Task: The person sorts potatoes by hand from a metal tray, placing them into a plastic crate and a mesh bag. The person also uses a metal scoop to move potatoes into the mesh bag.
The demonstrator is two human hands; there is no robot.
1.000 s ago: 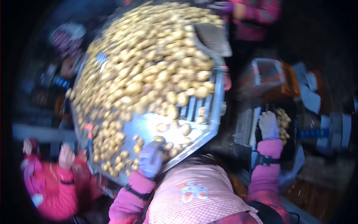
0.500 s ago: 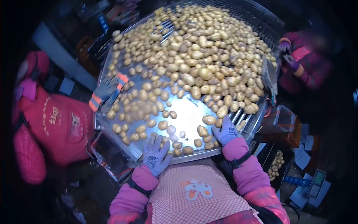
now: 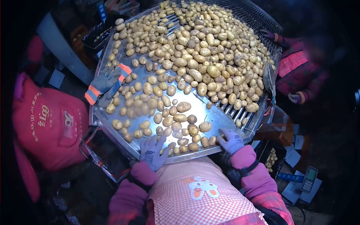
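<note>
A metal sorting table (image 3: 210, 112) is heaped with several pale yellow potatoes (image 3: 195, 56). My left hand (image 3: 152, 152), in a grey-purple glove, lies flat with spread fingers at the table's near edge, touching small potatoes. My right hand (image 3: 231, 140), gloved the same way, rests near the table's near right corner beside a few potatoes (image 3: 204, 140). Neither hand holds anything. I wear pink sleeves and a pink checked apron (image 3: 198, 195).
A person in a red apron (image 3: 48, 123) stands at the left, one grey-and-orange gloved hand (image 3: 105, 84) on the table. Another person in a pink jacket (image 3: 300, 71) works at the right. A crate of potatoes (image 3: 272, 159) and a handheld device (image 3: 309, 179) lie below right.
One second ago my right hand was down at the crate; it has come up to the table's near right corner. The view has swung left and steadied. Potatoes have slid toward the near edge.
</note>
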